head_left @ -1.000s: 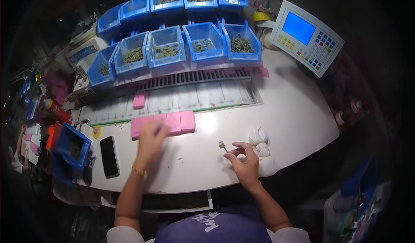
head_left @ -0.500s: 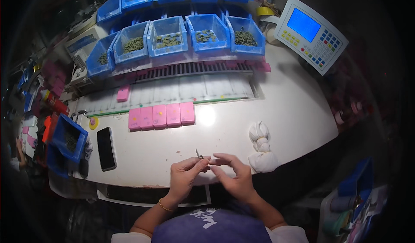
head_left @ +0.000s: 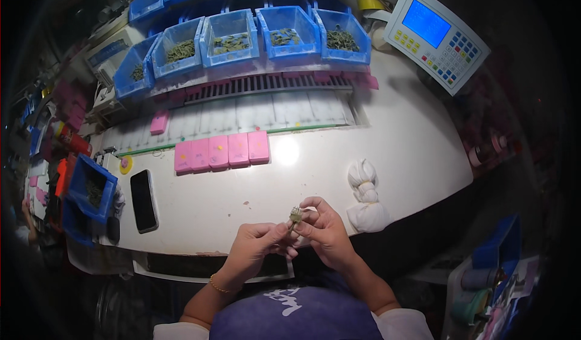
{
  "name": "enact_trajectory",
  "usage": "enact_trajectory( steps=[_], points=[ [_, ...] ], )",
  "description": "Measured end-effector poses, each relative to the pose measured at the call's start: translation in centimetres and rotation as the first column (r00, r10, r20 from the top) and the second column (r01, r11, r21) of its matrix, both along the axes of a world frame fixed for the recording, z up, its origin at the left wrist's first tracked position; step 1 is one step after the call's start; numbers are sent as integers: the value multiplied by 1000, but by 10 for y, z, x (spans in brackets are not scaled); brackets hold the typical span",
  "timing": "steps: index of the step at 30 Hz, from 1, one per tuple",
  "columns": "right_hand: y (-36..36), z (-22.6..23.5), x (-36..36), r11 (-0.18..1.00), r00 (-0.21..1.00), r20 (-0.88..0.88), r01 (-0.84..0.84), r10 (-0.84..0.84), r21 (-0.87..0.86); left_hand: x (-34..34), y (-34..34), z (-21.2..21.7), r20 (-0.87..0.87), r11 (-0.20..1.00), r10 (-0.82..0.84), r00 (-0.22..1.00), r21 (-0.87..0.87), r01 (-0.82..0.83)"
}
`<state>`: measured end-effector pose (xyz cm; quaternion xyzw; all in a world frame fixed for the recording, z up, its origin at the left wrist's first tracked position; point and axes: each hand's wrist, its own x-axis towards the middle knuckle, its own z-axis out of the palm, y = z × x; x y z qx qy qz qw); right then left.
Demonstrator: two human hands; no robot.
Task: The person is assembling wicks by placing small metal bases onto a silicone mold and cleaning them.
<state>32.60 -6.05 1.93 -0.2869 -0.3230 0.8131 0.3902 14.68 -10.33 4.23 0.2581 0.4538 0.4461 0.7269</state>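
A small greenish-grey piece with a gridded, toothed top [head_left: 296, 213] is held up over the table's front edge. The thumb and fingers of my right hand [head_left: 327, 231] close on it from the right side. My left hand [head_left: 257, 242] is pinched at its lower end, where a short thin stem seems to run between the fingertips. The fingers partly cover the piece, so its exact kind does not show. Beyond my hands, a row of several pink blocks [head_left: 219, 151] lies side by side on the white table [head_left: 200, 216].
A black phone [head_left: 144, 201] lies at left, beside blue bins [head_left: 91, 185]. A tied white cloth pouch [head_left: 368, 213] rests at right. Blue bins with small green pieces [head_left: 232, 37] line the back, near a keypad console [head_left: 437, 37]. One pink block [head_left: 159, 122] sits on the lit panel.
My right hand, open beside the piece before, has closed on it. The piece now shows its gridded top instead of a thin upright end. The whole view has shifted slightly.
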Motion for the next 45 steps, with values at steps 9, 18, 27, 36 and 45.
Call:
enact_trajectory(
  steps=[9, 18, 27, 36, 45],
  points=[
    [1, -5, -3, 999, 999, 2, 49, -49, 10, -4, -3, -3, 60, 1000, -21, 998, 5, 21],
    [-4, -7, -4, 978, 988, 99, 97, -117, 187, -5, -4, -16, 43, 996, -34, 998, 85, 31],
    [-9, -9, -9, 980, 983, 40, 174, -178, 94, 6, -6, -22, -101, 967, 47, 994, 254, -20],
    [-12, -12, -14, 965, 968, 67, 234, -243, 121, 15, -5, -27, -287, 951, 163, 944, 299, -73],
    [-13, -20, -15, 963, 968, 18, 248, -251, 106, 24, -3, -37, -293, 912, 262, 920, 388, -136]
  ],
)
